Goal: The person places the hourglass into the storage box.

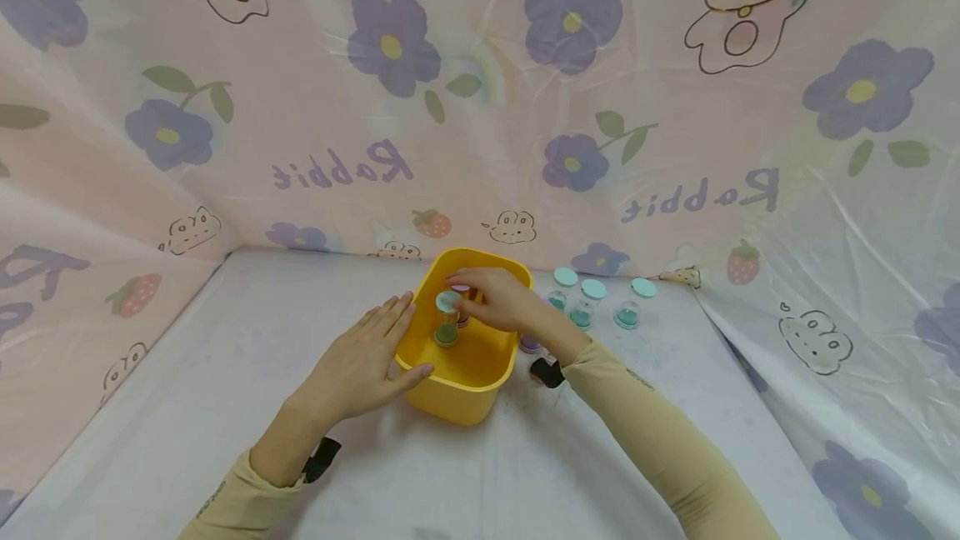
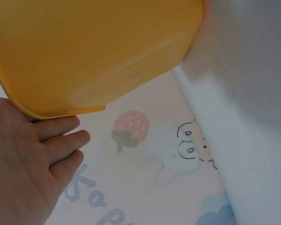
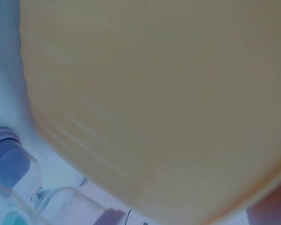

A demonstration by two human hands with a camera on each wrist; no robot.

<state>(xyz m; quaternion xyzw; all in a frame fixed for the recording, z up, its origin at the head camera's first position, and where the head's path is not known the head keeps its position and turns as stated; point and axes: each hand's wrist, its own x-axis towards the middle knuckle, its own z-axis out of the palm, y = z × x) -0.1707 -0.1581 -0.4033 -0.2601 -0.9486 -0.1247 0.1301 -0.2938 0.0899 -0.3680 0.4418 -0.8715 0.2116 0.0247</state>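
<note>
right hand [image 1: 498, 300] reaching into yellow tub [image 1: 491, 374], fingers curled around upright teal-capped jar [image 1: 447, 319] — jar stands inside tub, directly below grip. left hand [image 1: 366, 362] flat, relaxed, fingers steadying tub's left wall — farther from jar.

I am seeing a small clear jar [image 1: 447, 320] with a pale teal lid standing upright inside the yellow tub [image 1: 480, 377], near the tub's left wall, with greenish powder in its lower part. A second small jar [image 1: 462, 307] with a pinkish lid is standing just behind it in the tub, mostly hidden.
</note>
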